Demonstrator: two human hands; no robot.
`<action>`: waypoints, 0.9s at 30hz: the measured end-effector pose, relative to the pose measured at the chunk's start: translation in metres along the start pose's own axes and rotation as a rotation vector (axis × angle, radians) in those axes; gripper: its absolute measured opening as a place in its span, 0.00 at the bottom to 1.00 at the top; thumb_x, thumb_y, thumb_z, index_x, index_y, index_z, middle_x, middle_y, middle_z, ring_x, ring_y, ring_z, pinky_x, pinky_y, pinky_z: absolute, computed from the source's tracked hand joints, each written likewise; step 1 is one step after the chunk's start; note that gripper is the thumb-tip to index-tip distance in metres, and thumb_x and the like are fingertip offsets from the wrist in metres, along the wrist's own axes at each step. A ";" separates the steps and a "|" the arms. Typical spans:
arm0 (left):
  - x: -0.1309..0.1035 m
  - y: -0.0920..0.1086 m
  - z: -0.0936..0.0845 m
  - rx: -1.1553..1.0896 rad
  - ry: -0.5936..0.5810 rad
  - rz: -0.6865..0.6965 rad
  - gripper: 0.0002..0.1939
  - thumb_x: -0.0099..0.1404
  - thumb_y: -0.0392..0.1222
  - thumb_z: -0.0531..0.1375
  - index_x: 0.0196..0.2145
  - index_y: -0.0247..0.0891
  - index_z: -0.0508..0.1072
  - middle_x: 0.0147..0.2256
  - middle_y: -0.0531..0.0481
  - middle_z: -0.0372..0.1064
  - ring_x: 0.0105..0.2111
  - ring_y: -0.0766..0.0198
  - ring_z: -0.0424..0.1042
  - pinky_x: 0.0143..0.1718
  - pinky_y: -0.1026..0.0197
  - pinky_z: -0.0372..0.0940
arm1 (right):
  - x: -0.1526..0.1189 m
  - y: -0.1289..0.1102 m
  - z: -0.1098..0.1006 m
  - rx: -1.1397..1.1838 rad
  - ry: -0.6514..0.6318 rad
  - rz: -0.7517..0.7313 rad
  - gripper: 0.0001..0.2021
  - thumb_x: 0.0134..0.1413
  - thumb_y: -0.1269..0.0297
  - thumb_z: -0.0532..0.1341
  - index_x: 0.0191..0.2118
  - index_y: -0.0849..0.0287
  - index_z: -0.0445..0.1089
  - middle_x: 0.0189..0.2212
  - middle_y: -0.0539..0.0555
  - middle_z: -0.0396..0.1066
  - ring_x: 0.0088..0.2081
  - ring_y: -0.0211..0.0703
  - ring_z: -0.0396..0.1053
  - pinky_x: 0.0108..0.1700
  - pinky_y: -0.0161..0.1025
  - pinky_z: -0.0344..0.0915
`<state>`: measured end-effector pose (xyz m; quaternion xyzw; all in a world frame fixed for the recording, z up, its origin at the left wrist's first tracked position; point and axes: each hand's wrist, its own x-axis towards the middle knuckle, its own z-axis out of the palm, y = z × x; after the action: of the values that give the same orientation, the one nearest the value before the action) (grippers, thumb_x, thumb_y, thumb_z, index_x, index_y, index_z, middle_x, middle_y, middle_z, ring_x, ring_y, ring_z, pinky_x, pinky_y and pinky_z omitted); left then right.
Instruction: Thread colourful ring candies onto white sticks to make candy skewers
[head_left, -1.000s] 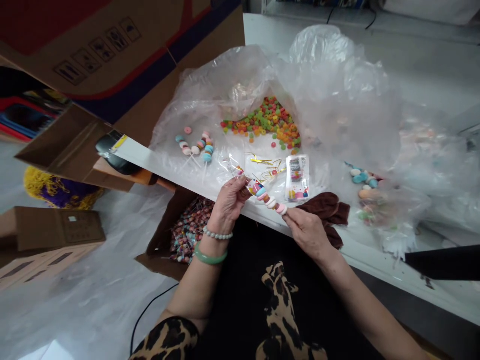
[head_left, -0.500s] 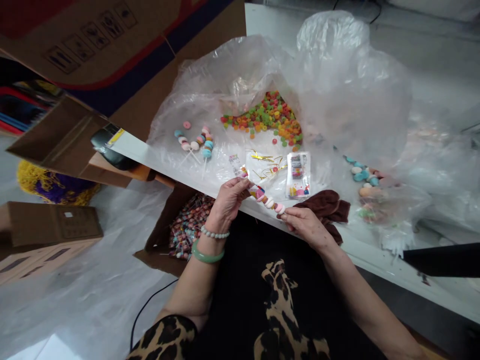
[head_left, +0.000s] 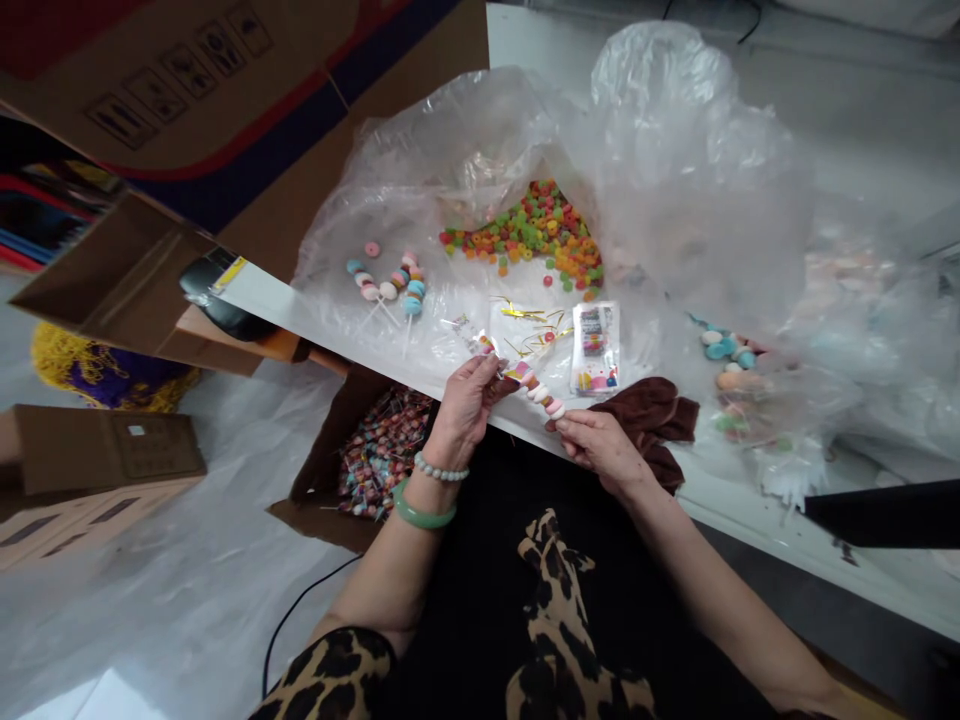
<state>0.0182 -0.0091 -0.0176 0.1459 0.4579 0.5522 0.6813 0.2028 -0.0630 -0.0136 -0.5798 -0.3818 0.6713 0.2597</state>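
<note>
A candy skewer (head_left: 538,390) of pink, white and brown pieces slants between my two hands over the table's near edge. My right hand (head_left: 601,445) pinches its lower end. Fingers closed, my left hand (head_left: 469,400) grips a small clear printed packet (head_left: 472,335) at the skewer's upper end. I cannot tell how far the skewer's tip sits inside the packet. Just beyond lie gold twist ties (head_left: 525,314) and a flat printed packet (head_left: 596,345). Several finished candy skewers (head_left: 412,290) with white sticks rest on plastic at the left.
Loose ring candies (head_left: 544,235) spill from a big clear bag (head_left: 480,120). Brown gloves (head_left: 649,415) lie right of my hand. Below the table edge, an open carton (head_left: 315,490) holds many wrapped candies. A large cardboard box (head_left: 247,130) stands at the left, a tape dispenser (head_left: 225,295) near it.
Both hands have shifted slightly, the left a little right and the right a little left, nearer each other. The packet's free end has tilted over to the left.
</note>
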 end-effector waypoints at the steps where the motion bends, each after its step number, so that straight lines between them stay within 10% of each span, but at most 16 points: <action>1: -0.002 0.000 0.002 0.017 -0.014 0.003 0.17 0.48 0.44 0.72 0.29 0.33 0.71 0.27 0.53 0.72 0.27 0.63 0.76 0.38 0.56 0.73 | 0.000 0.001 -0.001 -0.059 0.021 -0.042 0.16 0.49 0.51 0.59 0.29 0.61 0.72 0.16 0.46 0.57 0.18 0.32 0.50 0.21 0.33 0.44; 8: -0.006 0.002 0.006 0.074 0.083 0.080 0.18 0.47 0.46 0.72 0.25 0.32 0.71 0.24 0.53 0.70 0.24 0.66 0.74 0.33 0.60 0.72 | 0.000 0.009 0.001 -0.814 0.297 -0.574 0.14 0.62 0.64 0.50 0.26 0.57 0.65 0.24 0.53 0.67 0.26 0.39 0.62 0.33 0.37 0.55; 27: 0.002 -0.005 -0.009 -0.047 0.087 0.047 0.12 0.54 0.43 0.69 0.27 0.33 0.71 0.27 0.51 0.73 0.29 0.64 0.75 0.42 0.52 0.73 | -0.005 0.005 0.004 -0.854 0.342 -0.582 0.13 0.62 0.64 0.53 0.26 0.58 0.68 0.24 0.52 0.69 0.27 0.40 0.63 0.33 0.36 0.54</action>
<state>0.0137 -0.0119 -0.0272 0.1166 0.4703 0.5845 0.6509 0.2007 -0.0707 -0.0141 -0.6051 -0.7175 0.2529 0.2346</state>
